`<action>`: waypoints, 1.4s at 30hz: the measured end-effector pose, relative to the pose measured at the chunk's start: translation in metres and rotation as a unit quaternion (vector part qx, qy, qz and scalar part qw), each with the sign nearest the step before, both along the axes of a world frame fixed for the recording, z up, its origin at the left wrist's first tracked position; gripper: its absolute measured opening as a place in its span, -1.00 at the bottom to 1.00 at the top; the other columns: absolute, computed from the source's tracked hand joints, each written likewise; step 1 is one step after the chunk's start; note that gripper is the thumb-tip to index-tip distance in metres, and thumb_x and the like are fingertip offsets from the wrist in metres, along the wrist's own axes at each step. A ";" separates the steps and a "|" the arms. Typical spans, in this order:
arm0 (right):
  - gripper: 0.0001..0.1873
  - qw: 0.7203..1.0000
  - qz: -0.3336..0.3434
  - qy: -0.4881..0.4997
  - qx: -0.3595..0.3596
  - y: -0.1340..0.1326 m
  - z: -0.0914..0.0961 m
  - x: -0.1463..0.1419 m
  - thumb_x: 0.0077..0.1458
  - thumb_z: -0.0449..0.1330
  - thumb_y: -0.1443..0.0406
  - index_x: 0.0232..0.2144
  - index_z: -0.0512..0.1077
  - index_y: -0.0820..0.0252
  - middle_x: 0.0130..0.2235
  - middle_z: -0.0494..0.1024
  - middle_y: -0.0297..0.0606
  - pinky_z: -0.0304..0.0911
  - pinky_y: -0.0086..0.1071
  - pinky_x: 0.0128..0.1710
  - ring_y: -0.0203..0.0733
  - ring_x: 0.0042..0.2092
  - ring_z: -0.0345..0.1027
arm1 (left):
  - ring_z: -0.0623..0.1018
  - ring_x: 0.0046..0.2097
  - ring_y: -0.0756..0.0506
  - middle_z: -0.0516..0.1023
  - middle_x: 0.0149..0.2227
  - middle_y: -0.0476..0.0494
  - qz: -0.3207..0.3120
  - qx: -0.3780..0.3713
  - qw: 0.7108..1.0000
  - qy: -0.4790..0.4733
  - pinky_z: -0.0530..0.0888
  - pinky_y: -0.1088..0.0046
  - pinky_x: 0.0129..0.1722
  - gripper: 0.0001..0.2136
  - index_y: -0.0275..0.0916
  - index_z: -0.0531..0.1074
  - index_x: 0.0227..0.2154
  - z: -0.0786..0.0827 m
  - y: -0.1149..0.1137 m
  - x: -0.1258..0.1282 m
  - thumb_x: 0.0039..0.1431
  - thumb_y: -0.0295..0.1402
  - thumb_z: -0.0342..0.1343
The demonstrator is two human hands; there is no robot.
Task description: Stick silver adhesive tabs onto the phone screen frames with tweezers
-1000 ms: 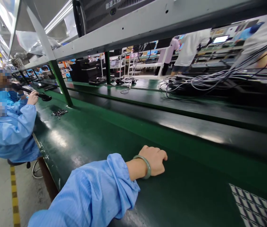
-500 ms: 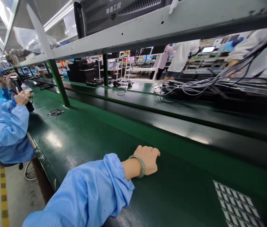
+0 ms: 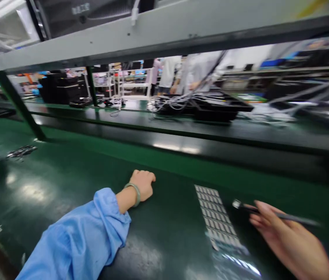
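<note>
My right hand (image 3: 289, 233) is closed around a thin dark pen-shaped tool (image 3: 298, 219), held low over the green bench (image 3: 164, 241). A small pale piece (image 3: 236, 203) shows at the tool's left end; blur hides its kind. Just left of it lies a sheet of small pale rectangular parts in rows (image 3: 215, 212), with clear plastic film (image 3: 237, 262) at its near end. My left hand (image 3: 143, 184), with a green bangle at the wrist, rests on the bench left of the sheet. Its fingers are curled under, so anything inside is hidden.
A small heap of dark parts (image 3: 21, 151) lies at far left near a green post (image 3: 20, 105). A grey shelf beam (image 3: 164, 29) crosses overhead. Behind the bench, cables (image 3: 176, 102) lie by black trays (image 3: 216, 109). People in white (image 3: 168, 74) stand farther back.
The view has swung right, bringing my right hand with the tool and more of the sheet into sight. My left hand stays curled on the bench. The co-worker in blue has left the view.
</note>
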State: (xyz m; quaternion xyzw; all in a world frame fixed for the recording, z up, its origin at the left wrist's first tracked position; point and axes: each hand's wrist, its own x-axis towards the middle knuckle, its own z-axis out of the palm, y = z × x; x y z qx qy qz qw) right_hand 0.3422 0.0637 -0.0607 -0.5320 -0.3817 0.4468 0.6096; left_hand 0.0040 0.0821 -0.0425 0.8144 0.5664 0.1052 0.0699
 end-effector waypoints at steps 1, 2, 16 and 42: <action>-0.78 0.999 -0.003 0.038 -0.013 -0.004 0.001 -0.002 -0.22 0.40 0.17 -0.45 0.53 0.10 -0.41 0.46 -0.12 0.37 -0.50 -0.56 -0.31 -0.51 0.35 | 0.42 -0.06 -0.13 0.40 -0.07 -0.17 -0.001 0.002 1.000 -0.003 0.37 0.15 -0.06 -0.76 -0.29 0.35 -0.12 -0.001 -0.001 0.000 0.21 -0.29 0.00; -0.77 0.998 -0.004 0.065 -0.012 -0.007 0.002 -0.004 -0.22 0.40 0.19 -0.43 0.53 0.12 -0.39 0.48 -0.16 0.37 -0.56 -0.54 -0.35 -0.50 0.35 | 0.41 -0.05 -0.13 0.39 -0.07 -0.17 -0.002 0.006 1.000 -0.006 0.36 0.14 -0.06 -0.76 -0.28 0.35 -0.12 -0.002 -0.002 0.001 0.21 -0.28 0.01; -0.68 0.994 0.020 0.107 0.006 -0.010 0.000 -0.009 -0.21 0.40 0.22 -0.38 0.44 0.21 -0.42 0.51 -0.31 0.37 -0.59 -0.55 -0.41 -0.53 0.33 | 0.40 -0.07 -0.08 0.45 -0.16 -0.08 0.008 0.003 0.999 -0.045 0.23 0.38 -0.04 -0.58 -0.19 0.28 -0.12 -0.010 -0.001 -0.004 -0.01 -0.68 -0.19; -0.66 0.990 -0.023 0.131 -0.045 0.004 0.002 0.003 -0.37 0.45 0.29 -0.43 0.53 0.23 -0.43 0.44 -0.25 0.37 -0.62 -0.58 -0.36 -0.52 0.31 | 0.25 0.11 -0.13 0.29 0.04 -0.16 -0.007 0.063 0.998 0.003 0.11 0.25 0.17 -0.65 -0.19 0.27 0.01 -0.018 0.010 0.007 0.15 -0.37 -0.12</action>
